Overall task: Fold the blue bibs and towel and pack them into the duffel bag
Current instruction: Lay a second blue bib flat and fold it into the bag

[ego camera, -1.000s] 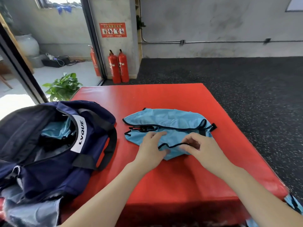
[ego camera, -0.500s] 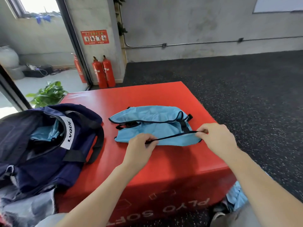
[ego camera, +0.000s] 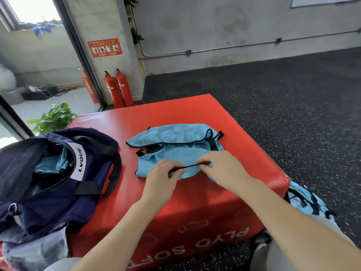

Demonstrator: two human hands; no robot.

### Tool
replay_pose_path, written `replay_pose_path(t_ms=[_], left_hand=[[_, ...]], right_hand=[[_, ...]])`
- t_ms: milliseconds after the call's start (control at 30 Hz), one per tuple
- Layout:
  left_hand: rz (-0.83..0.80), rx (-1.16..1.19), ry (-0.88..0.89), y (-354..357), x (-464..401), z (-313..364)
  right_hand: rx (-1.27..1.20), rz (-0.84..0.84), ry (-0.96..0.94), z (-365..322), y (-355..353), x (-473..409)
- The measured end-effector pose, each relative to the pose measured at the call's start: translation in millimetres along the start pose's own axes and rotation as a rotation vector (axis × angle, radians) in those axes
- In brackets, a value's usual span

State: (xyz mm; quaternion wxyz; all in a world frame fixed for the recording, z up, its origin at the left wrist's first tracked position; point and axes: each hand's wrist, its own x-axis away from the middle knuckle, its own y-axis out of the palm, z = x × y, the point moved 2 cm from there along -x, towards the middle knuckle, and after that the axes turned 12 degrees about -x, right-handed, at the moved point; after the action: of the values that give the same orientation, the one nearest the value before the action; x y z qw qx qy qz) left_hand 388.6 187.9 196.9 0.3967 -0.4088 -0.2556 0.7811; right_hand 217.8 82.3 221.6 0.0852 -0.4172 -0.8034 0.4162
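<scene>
A light blue mesh bib (ego camera: 175, 141) with black trim lies partly folded on the red foam box (ego camera: 195, 114). My left hand (ego camera: 162, 178) and my right hand (ego camera: 220, 169) each pinch the bib's black-trimmed near edge, which stretches taut between them over the cloth. The navy duffel bag (ego camera: 48, 182) sits open at the box's left end, with light blue fabric (ego camera: 52, 165) inside it. Another blue bib (ego camera: 308, 202) lies on my lap at the lower right, beside the box.
Dark speckled rubber floor (ego camera: 293, 104) surrounds the box on the right and far side. Three red fire extinguishers (ego camera: 117, 89) stand by the wall behind, and a potted plant (ego camera: 54, 118) sits beyond the bag. Grey cloth (ego camera: 35, 249) hangs under the bag.
My right hand has moved left along the bib's near edge, closer to my left hand, shortening the taut trim between them. The view has tilted and shifted slightly.
</scene>
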Motion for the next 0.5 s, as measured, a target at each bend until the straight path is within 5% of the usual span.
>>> replay_pose_path(t_ms=[333,433,500], left_hand=[[0.127,-0.129,-0.110,-48,-10,-59],[0.096,-0.160,-0.150,-56,-6,-71],[-0.051,-0.200,-0.176,-61,-2,-78]], right_hand=[[-0.080,0.192,0.212,45,-41,-5],[-0.020,0.114,0.178,52,-38,-8],[0.017,-0.086,0.195,54,-34,-7]])
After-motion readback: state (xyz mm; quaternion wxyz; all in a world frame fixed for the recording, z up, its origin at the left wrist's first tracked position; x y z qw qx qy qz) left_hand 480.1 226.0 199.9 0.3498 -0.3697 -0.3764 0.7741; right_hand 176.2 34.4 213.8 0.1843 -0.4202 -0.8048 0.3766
